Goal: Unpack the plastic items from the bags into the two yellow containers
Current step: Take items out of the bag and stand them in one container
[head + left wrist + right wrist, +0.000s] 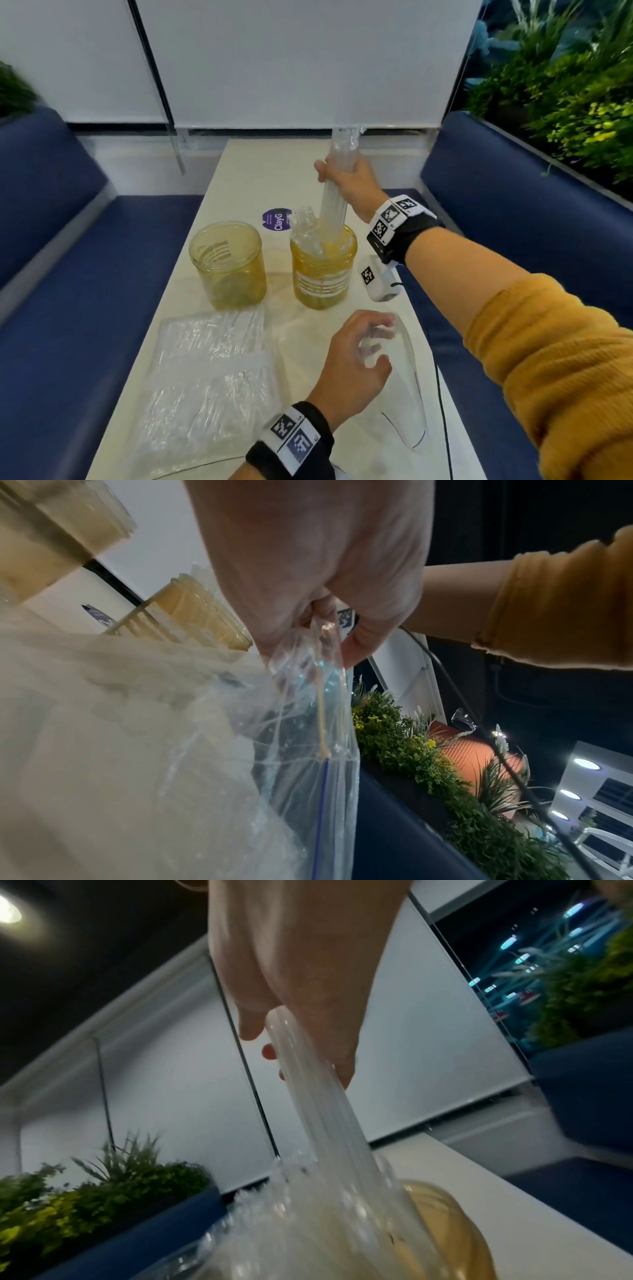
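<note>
1. At the near edge of the table (239, 164), the left part holds full clear bags (205, 370) lying flat; what is inside them is too blurred to name, and the nearest one is cut off by the bottom of the head view.
2. Near the right edge, the left hand (356, 356) pinches the top of an empty clear zip bag (407, 394). The left wrist view shows its fingers (356, 642) curled on the bag's mouth, with the bag hanging below and a blue seal line; in the head view the bag is nearly invisible against the table.
3. A black cable (443, 411) runs along the right edge beside that bag.
4. In the middle of the table stand two yellow containers: the left container (227, 265) and the right container (322, 270), apart with a bare strip between them. The left one's contents are hard to make out.
5. The right hand (349, 185) grips a bundle of clear plastic items (334, 202), fingers closed round it, its lower end inside the right container; more clear pieces (305, 222) stick out of the rim. The right wrist view blurs the bundle, so the items' kind stays unclear.
6. A purple sticker (275, 221) lies just behind the containers, partly hidden; beyond it the far end of the table is bare.
</note>
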Tool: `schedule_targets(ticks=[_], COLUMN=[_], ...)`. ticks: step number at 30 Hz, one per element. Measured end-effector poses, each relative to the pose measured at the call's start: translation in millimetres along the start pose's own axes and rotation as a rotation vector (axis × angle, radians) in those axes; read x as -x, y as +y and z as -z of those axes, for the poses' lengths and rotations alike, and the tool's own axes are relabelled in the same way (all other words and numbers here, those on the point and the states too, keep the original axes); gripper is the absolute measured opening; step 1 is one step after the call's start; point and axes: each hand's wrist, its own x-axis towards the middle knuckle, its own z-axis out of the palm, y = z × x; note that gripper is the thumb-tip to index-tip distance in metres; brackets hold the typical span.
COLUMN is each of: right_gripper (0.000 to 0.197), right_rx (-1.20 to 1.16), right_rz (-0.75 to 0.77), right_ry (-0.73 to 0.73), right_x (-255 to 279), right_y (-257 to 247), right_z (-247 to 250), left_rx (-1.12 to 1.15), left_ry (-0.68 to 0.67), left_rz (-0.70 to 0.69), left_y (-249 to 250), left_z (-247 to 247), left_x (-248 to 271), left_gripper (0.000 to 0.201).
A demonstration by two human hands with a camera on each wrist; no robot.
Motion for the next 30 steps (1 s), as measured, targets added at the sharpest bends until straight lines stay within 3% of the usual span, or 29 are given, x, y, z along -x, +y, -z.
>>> schedule_targets(ticks=[2,6,9,11,13,16,18,21,22,24,27,28,30], right_gripper=[0.029,0.059,0.069,0.079,0.086,0.072,0.051,0.050,0.051,0.049,0.050,0.054,0.060], right_rx=[0.030,0.201,0.279,0.204,0.135,0.281,0.528,1.041,1.145,1.107,1.009,1.063,1.210], right_rz=[-0.065,-0.198,-0.262,-0.195,-0.008,0.321,0.458,0.317,0.266,0.290,0.447,0.424,0.228], right_ry=[-0.008,-0.061,-0.068,-0.022,0.035,0.064,-0.034,-0.463,-0.547,-0.504,-0.159,-0.132,-0.314], right_x=[-1.7,0.1,2.4,2.1,-1.0,-7.6,-11.5,-3.9,-0.9,4.0,-1.1,-2.5,-3.1], right_y=[21.1,57.1,67.3,62.1,49.3,31.2,30.5,48.5,53.6,54.4,51.0,51.4,58.6], right_z=[-3.3,-4.6,0.9,3.8,5.5,3.8,-0.9,-8.3,-9.4,-11.4,-15.2,-15.8,-16.4], left_rx=[0.015,0.022,0.018,0.020,0.027,0.019,-0.002,-0.011,-0.017,-0.019,-0.021,-0.026,-0.028], left_ry=[-0.002,0.000,0.000,-0.003,-0.006,-0.028,-0.043,-0.045,-0.045,-0.044,-0.040,-0.038,-0.030], left_rz=[0.014,0.027,0.032,0.031,0.035,0.040,0.034,0.039,0.044,0.056,0.057,0.056,0.048], left_y=[-1.1,-4.3,-5.4,-5.3,-4.4,-1.3,1.8,4.7,4.7,3.9,2.4,1.5,-0.3], left_z=[0.9,2.0,1.8,1.4,1.0,1.1,1.4,2.2,2.4,2.7,1.9,1.8,2.1], left_x=[2.3,5.2,7.2,8.3,8.4,5.9,1.8,-2.2,-2.7,-2.3,0.2,0.6,1.4], left_gripper=[0.048,0.050,0.050,0.049,0.047,0.047,0.047,0.048,0.048,0.047,0.049,0.049,0.048])
